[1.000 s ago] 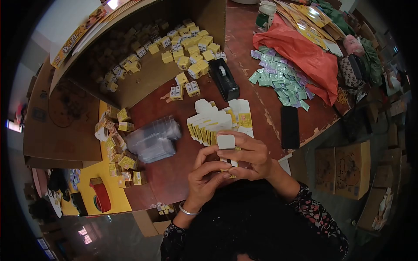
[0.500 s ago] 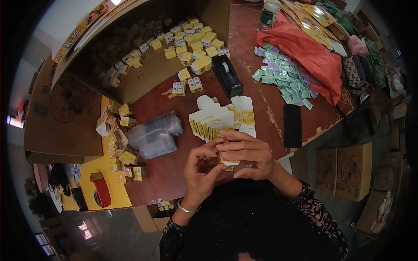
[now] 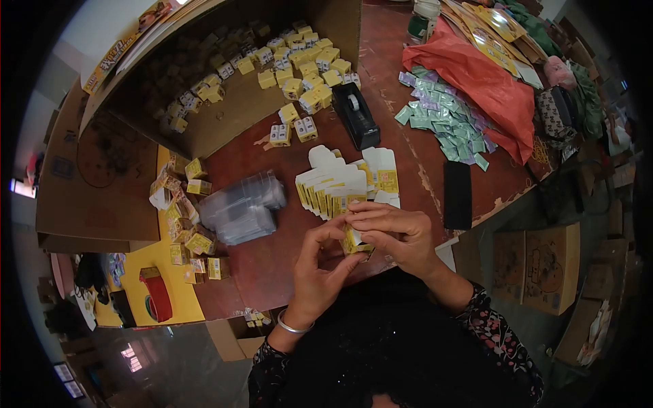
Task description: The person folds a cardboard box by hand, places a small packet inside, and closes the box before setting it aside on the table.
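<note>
- A white flap, seen upright one second ago, is now hidden, and a yellow printed side of the small carton is shown.
- The carton is held between both hands, in front of the torso, at the near end of the flat carton blanks.
- It is pinched at its lower end by the thumb of the left hand; the left fingers are partly hidden.
- Its upper end is covered by the bent fingers of the right hand, with the thumb laid against its side.
- The blanks are fanned in thin, overlapping card layers, white and yellow.
- Clear, glossy plastic packaging is laid left of them; a black tape dispenser is stood beyond.
- Red, scuffed tabletop is exposed between the plastic and the left hand, bounded by the near edge.
</note>
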A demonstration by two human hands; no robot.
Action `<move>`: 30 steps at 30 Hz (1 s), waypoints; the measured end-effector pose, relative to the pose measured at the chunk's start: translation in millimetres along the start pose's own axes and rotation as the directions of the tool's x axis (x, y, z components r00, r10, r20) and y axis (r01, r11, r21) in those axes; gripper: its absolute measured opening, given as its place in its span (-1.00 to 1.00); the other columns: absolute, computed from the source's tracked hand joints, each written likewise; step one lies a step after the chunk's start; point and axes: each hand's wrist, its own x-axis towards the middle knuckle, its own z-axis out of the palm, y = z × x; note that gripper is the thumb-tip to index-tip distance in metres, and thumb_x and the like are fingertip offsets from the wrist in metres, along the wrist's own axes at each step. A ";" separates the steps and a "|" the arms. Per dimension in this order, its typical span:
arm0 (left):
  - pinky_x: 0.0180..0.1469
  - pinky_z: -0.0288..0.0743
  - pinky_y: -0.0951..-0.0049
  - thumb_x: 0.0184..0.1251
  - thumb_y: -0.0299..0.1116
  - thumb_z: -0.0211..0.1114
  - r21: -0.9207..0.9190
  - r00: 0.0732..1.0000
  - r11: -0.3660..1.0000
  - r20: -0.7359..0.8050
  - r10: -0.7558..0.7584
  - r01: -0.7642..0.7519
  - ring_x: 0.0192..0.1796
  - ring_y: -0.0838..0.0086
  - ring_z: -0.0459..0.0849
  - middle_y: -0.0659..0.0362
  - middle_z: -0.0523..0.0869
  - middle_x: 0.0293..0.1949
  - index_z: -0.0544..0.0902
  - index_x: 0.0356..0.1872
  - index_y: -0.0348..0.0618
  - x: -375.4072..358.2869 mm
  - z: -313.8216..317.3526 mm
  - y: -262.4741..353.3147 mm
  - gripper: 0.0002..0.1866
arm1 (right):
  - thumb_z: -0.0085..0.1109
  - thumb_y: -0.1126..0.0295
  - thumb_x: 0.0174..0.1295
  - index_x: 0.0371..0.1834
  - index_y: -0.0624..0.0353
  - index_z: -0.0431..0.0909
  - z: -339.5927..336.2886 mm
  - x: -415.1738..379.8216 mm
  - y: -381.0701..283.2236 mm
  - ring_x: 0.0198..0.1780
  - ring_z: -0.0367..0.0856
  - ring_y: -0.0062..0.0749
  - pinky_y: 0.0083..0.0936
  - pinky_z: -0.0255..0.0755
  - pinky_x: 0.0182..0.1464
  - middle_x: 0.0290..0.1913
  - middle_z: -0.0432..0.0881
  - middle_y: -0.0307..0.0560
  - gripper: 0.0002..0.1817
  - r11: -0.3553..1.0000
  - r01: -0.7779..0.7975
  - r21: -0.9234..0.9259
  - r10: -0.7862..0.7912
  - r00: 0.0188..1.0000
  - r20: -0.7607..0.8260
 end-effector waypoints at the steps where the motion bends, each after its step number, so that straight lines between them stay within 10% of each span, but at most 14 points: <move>1: 0.18 0.75 0.34 0.26 -0.71 0.45 -0.024 1.000 1.000 -0.005 -0.012 0.012 0.28 0.29 0.66 -0.18 0.51 0.37 0.39 0.07 -0.25 -0.2 0.3 0.3 -0.54 | 0.40 0.54 0.27 0.02 0.31 0.78 -0.7 0.5 -1.1 0.27 0.69 -0.03 -0.17 0.53 0.34 0.05 0.81 0.09 -0.74 1.000 -0.011 0.000 0.011 1.000 0.009; 9: 0.16 0.69 0.43 0.32 -0.67 0.44 -0.192 0.995 0.981 -0.093 -0.019 0.001 0.31 0.33 0.62 -0.16 0.51 0.37 0.44 0.08 -0.23 -1.6 5.5 5.5 -0.58 | 0.44 0.43 0.23 0.07 0.27 0.76 -1.3 4.4 -6.5 0.26 0.69 0.02 -0.12 0.56 0.33 0.11 0.77 0.08 -0.66 0.941 0.215 -0.263 -0.193 0.975 0.108; 27: 0.17 0.74 0.36 0.41 -0.66 0.32 0.028 0.999 0.999 -0.009 -0.045 0.045 0.22 0.36 0.67 0.00 0.45 0.38 0.64 -0.08 -0.29 -2.0 -1.2 -10.2 -0.86 | 0.49 0.43 0.11 0.05 0.11 0.72 -15.4 0.0 3.3 0.25 0.67 -0.07 -0.29 0.68 0.16 0.15 0.70 -0.06 -0.61 0.647 0.468 -0.602 -0.350 0.884 0.310; 30: 0.08 0.74 0.42 0.42 -0.64 0.33 0.066 0.995 0.993 -0.006 -0.095 0.095 0.10 0.41 0.72 0.01 0.45 0.38 0.64 -0.10 -0.29 -1.6 0.2 -11.5 -0.89 | 0.48 0.48 0.13 0.02 0.14 0.73 -12.6 -10.5 23.0 0.21 0.69 -0.10 -0.28 0.67 0.14 0.11 0.71 -0.05 -0.65 0.771 0.411 -0.487 -0.341 0.912 0.229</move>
